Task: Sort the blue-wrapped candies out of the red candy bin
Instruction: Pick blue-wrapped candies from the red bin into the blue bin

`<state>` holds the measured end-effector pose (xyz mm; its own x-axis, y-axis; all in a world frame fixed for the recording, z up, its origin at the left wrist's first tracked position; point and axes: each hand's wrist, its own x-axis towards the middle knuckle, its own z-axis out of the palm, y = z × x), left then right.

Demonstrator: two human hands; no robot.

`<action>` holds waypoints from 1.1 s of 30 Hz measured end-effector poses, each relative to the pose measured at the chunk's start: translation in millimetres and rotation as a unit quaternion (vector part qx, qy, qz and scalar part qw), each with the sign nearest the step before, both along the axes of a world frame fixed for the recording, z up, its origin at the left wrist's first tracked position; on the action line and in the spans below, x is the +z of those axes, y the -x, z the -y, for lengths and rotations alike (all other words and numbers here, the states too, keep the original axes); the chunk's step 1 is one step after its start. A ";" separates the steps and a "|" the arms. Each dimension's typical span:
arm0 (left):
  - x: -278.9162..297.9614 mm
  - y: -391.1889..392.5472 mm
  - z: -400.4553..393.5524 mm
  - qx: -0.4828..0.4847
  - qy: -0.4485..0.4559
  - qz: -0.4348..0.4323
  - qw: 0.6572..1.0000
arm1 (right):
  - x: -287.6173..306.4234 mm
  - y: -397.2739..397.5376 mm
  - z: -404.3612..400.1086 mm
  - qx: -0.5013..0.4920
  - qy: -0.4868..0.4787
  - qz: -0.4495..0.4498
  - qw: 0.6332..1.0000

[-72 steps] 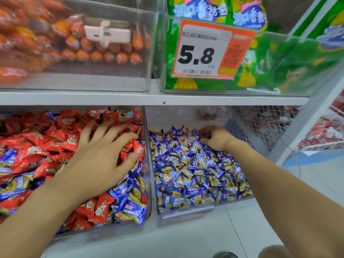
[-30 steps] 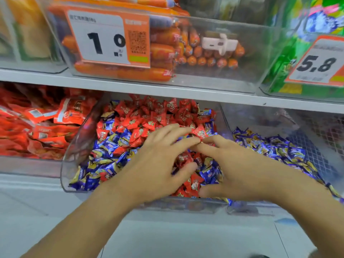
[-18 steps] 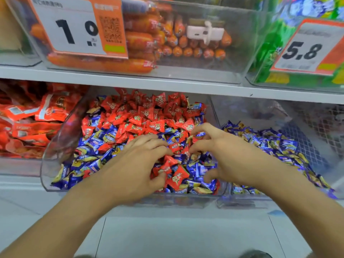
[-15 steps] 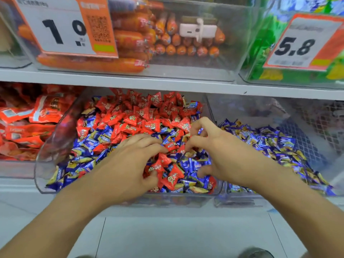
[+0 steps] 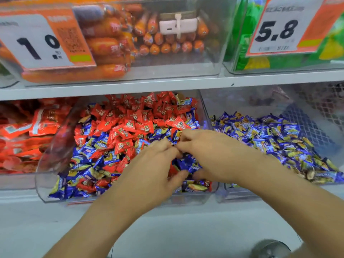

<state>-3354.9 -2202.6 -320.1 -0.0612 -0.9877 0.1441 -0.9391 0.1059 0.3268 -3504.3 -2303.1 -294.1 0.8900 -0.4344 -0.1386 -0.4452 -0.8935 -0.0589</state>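
Now the blue-wrapped foil candies at the lower centre of the frame have been gathered between both hands, which were apart half a second ago and have since closed together. They lie in the clear plastic bin of red-wrapped candies. The left hand and right hand are curled round the cluster, fingertips touching. A scoop toward the blue-candy bin at the right seems prepared; many blue pieces remain.

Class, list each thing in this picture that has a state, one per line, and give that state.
Red candy bin: still mixed, red and blue.
Blue candy bin: blue only.
Left hand: on the mixed pile, fingers curled.
Right hand: on the pile, fingers curled among blue candies.
Sausage bin: partly filled.
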 end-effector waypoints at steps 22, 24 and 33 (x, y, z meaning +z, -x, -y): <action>-1.8 -6.0 15.8 0.022 -0.026 0.036 0.999 | 9.5 44.1 -1.3 -0.218 -0.195 0.398 0.869; -3.7 -5.6 14.1 0.033 0.001 0.003 0.999 | 6.2 41.7 -0.8 -0.229 -0.207 0.398 0.864; -15.4 28.9 26.1 0.026 0.013 0.039 0.999 | 9.5 40.5 -3.2 -0.251 -0.245 0.449 0.821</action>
